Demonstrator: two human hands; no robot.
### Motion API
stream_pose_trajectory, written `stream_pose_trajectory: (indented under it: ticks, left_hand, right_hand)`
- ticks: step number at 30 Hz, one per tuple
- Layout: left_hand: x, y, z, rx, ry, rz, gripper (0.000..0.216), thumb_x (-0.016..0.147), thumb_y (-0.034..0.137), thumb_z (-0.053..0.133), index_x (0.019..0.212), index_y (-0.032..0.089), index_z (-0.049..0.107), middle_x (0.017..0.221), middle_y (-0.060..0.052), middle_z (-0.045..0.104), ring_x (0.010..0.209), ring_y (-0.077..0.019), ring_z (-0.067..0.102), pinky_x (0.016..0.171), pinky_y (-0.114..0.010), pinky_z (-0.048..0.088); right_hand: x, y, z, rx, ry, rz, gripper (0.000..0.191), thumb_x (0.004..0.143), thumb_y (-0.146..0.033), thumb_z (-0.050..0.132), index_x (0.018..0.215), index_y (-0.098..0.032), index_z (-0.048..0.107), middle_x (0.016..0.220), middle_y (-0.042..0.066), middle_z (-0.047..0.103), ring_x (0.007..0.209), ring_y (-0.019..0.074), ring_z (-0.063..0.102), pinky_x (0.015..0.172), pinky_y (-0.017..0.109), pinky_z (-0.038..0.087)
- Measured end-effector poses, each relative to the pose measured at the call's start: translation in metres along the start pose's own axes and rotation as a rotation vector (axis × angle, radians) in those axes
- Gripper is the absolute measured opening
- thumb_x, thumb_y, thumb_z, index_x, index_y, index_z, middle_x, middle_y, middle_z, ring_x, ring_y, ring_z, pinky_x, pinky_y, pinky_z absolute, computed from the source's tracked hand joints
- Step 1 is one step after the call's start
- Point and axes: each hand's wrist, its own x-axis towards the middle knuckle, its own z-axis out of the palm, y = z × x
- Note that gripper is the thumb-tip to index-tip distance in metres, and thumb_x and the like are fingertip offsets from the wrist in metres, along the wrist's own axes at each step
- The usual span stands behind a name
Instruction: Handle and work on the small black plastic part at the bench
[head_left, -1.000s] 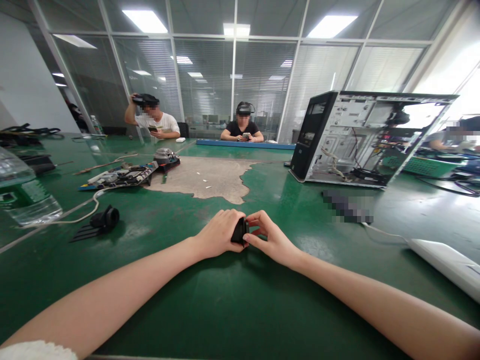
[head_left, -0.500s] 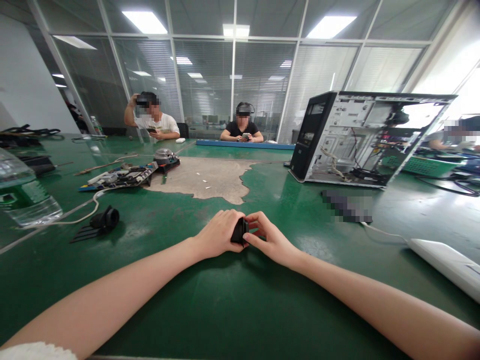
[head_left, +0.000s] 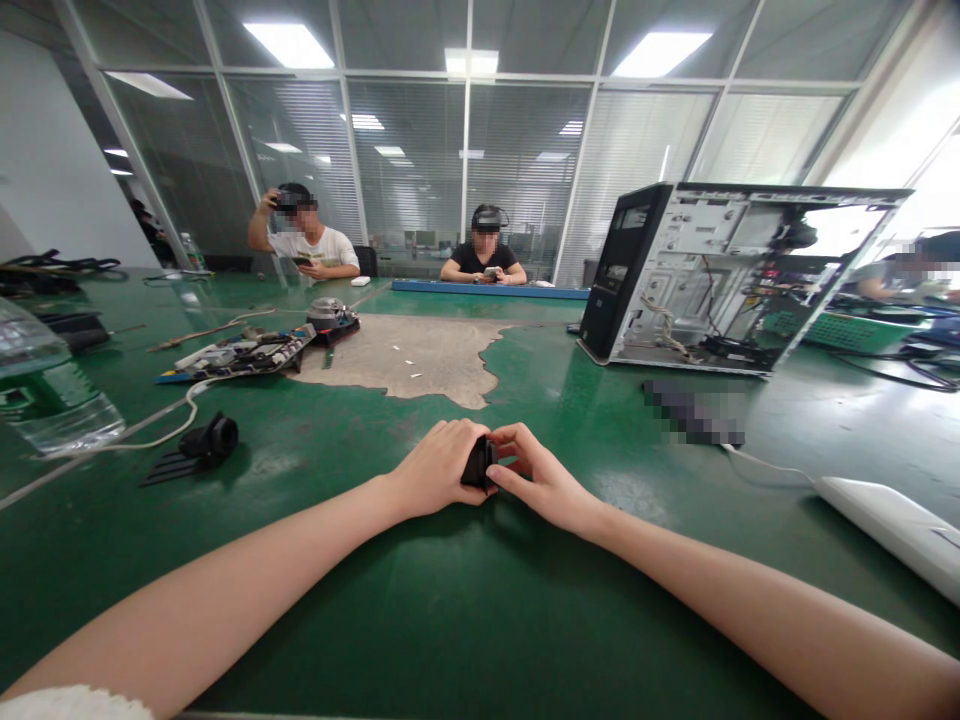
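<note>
Both hands meet at a small black plastic part (head_left: 478, 464) in the middle of the green table. My left hand (head_left: 437, 465) is wrapped over its left side, with the thumb below. From the right, my right hand (head_left: 544, 480) grips its edge between thumb and fingertips. Most of the part is covered by the fingers, so its exact kind cannot be made out. To the left on the table lies another black plastic piece (head_left: 206, 440) with a round opening and several flat prongs.
An open computer case (head_left: 690, 280) stands at the back right. A circuit board (head_left: 244, 350) with components lies at the back left, and a plastic bottle (head_left: 52, 385) is at the far left. A white power bank (head_left: 892, 520) with a cable lies right. Two people sit across the table.
</note>
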Motion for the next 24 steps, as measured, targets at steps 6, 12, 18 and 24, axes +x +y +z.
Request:
stream_pose_trajectory:
  ticks: [6, 12, 18, 24]
  left_hand:
    - [-0.0004, -0.0010, 0.0000, 0.009, -0.002, 0.004, 0.050, 0.063, 0.032, 0.064, 0.105, 0.017, 0.041, 0.098, -0.007, 0.055, 0.084, -0.0248, 0.052, 0.073, -0.037, 0.039]
    - [0.0002, 0.0007, -0.0011, 0.013, 0.004, 0.006, 0.049, 0.065, 0.035, 0.064, 0.104, 0.016, 0.041, 0.097, -0.007, 0.055, 0.084, -0.0243, 0.052, 0.073, -0.036, 0.039]
    - [-0.0001, 0.0015, -0.0026, 0.020, -0.013, -0.001, 0.050, 0.065, 0.032, 0.065, 0.105, 0.017, 0.041, 0.097, -0.007, 0.055, 0.084, -0.0246, 0.053, 0.073, -0.036, 0.040]
    - [-0.0004, -0.0005, 0.0003, 0.024, 0.002, 0.012, 0.051, 0.064, 0.033, 0.065, 0.105, 0.016, 0.040, 0.098, -0.007, 0.055, 0.084, -0.0243, 0.052, 0.074, -0.036, 0.039]
  right_hand:
    - [-0.0020, -0.0048, -0.0005, -0.057, 0.010, -0.091, 0.024, 0.078, -0.024, 0.057, 0.100, -0.023, 0.046, 0.100, 0.004, 0.048, 0.095, 0.0169, 0.052, 0.076, 0.032, 0.052]
    - [-0.0004, -0.0020, 0.0002, -0.093, 0.068, -0.114, 0.018, 0.081, -0.024, 0.053, 0.098, -0.023, 0.048, 0.103, 0.005, 0.047, 0.100, 0.0180, 0.050, 0.078, 0.033, 0.051]
    - [-0.0004, -0.0025, 0.0008, 0.026, -0.038, 0.045, 0.022, 0.082, -0.026, 0.051, 0.102, -0.021, 0.041, 0.095, 0.003, 0.051, 0.081, 0.0140, 0.057, 0.070, 0.032, 0.053]
    - [-0.0010, -0.0029, 0.0002, -0.044, 0.045, -0.132, 0.019, 0.080, -0.026, 0.055, 0.097, -0.022, 0.048, 0.103, 0.005, 0.046, 0.098, 0.0168, 0.051, 0.080, 0.033, 0.051]
